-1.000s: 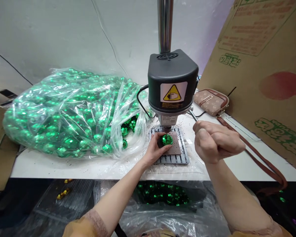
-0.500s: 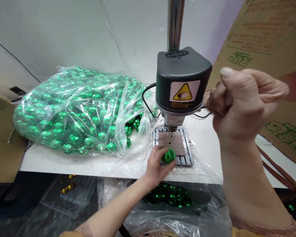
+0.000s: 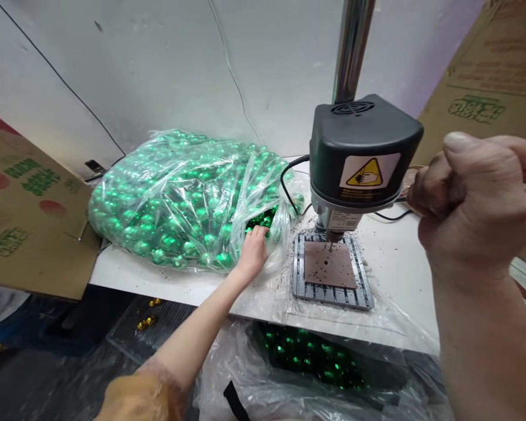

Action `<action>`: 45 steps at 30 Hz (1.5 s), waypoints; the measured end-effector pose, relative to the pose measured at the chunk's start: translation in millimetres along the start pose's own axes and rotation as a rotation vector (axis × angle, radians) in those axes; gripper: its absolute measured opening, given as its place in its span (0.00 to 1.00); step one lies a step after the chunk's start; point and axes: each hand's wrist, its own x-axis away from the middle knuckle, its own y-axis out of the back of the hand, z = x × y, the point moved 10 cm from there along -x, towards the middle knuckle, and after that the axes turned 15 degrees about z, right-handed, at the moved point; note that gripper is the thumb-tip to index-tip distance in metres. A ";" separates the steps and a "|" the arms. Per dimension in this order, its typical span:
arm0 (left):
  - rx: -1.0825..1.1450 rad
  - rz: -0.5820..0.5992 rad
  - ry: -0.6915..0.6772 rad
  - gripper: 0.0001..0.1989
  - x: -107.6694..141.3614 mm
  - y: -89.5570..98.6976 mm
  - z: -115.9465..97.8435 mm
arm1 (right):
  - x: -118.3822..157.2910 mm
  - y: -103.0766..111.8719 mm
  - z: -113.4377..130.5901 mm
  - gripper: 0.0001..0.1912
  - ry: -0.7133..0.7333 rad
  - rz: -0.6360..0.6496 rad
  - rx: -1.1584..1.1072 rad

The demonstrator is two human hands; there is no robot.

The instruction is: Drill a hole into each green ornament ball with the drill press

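Head view: shiny green faceted balls (image 3: 263,221) in a clear plastic bag (image 3: 166,181), left, mouth facing the boxy black drill press (image 3: 363,140), presumably for easy reach; left hand (image 3: 253,254) there, fingers part-curled, grip unclear; right hand (image 3: 482,199) fisted, near right, contents unclear.

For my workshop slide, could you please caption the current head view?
Left hand at the opening of a clear bag of green balls, right hand fisted beside a bench drill.

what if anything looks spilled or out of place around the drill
Dark crumbs are scattered over the brown board, the metal base and the white table around the drill. They look like loose drilling waste, untidy against the pale tabletop.
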 end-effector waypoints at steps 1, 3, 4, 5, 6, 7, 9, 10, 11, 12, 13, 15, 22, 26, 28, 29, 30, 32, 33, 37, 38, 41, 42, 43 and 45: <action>-0.017 0.056 0.035 0.17 -18.8 -0.8 7.6 | 0.4 -0.3 1.2 0.24 0.022 0.000 -0.005; -0.055 0.178 0.051 0.17 -45.9 -9.4 13.1 | 0.8 -0.9 1.5 0.24 0.042 0.002 -0.005; -0.070 0.227 0.043 0.18 -54.6 -14.7 12.7 | 0.9 -1.1 1.1 0.24 0.044 0.005 -0.007; -0.083 0.266 0.031 0.18 -60.8 -19.5 11.0 | 1.1 -1.2 0.6 0.24 0.044 0.007 -0.009; -0.095 0.294 0.018 0.19 -65.0 -23.1 8.8 | 1.3 -0.9 0.4 0.25 0.044 0.008 -0.010; -0.106 0.316 0.008 0.20 -67.6 -25.4 6.7 | 1.6 -0.6 0.4 0.25 0.045 0.008 -0.011; -0.131 0.336 0.000 0.22 -68.5 -24.9 3.0 | 1.9 -0.1 1.5 0.25 0.053 0.009 -0.007; -0.146 0.341 0.002 0.22 -66.8 -22.6 1.4 | 2.1 0.2 1.9 0.25 0.053 0.008 -0.001; -0.156 0.327 0.011 0.22 -63.7 -17.9 -0.3 | 2.1 0.5 2.0 0.25 0.051 0.007 0.004; -0.157 0.287 0.024 0.21 -59.2 -10.1 -2.6 | 2.1 0.6 1.8 0.25 0.048 0.007 0.004; -0.146 0.224 0.037 0.20 -53.1 -0.4 -6.0 | 2.1 0.5 1.6 0.25 0.044 0.007 0.004; -0.042 0.071 0.037 0.18 -36.2 18.7 -16.8 | 2.1 0.4 1.3 0.25 0.042 0.007 -0.002; 1.247 0.127 0.174 0.30 6.0 -45.3 -36.5 | 3.6 1.1 -0.2 0.24 0.027 0.002 0.008; 1.329 0.076 0.212 0.35 6.0 -76.1 -35.3 | 3.0 2.8 -3.0 0.24 0.021 0.003 -0.034; 1.253 0.029 0.176 0.33 2.1 -79.4 -33.7 | 2.7 2.6 -3.1 0.25 0.024 0.011 -0.035; 1.226 0.013 0.155 0.33 -0.1 -80.8 -33.9 | 2.6 2.3 -3.0 0.25 0.026 0.015 -0.033; 1.210 0.006 0.136 0.33 -2.2 -82.9 -35.0 | 2.6 1.9 -2.7 0.25 0.029 0.018 -0.034; 1.197 0.008 0.111 0.34 -6.2 -88.9 -38.4 | 2.7 1.0 -2.5 0.25 0.034 0.023 -0.049; 1.194 0.015 0.102 0.34 -7.9 -92.8 -40.8 | 2.7 0.7 -2.8 0.25 0.034 0.024 -0.057; 1.125 0.056 0.063 0.34 -13.7 -108.2 -51.4 | 3.3 0.8 -3.9 0.25 0.027 0.020 -0.071; 1.099 0.067 0.051 0.34 -14.9 -111.0 -53.4 | 3.5 1.0 -3.6 0.26 0.029 0.018 -0.071; 1.029 0.106 0.009 0.33 -18.8 -114.5 -56.0 | 4.4 1.6 -2.2 0.26 0.033 0.010 -0.051; 1.012 0.136 -0.009 0.33 -20.3 -115.3 -56.9 | 4.4 1.1 -1.8 0.26 0.033 0.014 -0.047; 1.001 0.172 -0.028 0.32 -21.8 -116.1 -57.7 | 4.4 0.3 -1.5 0.26 0.034 0.020 -0.049; 0.991 0.235 -0.063 0.32 -24.0 -116.9 -58.9 | 4.1 -1.5 -1.0 0.26 0.043 0.037 -0.067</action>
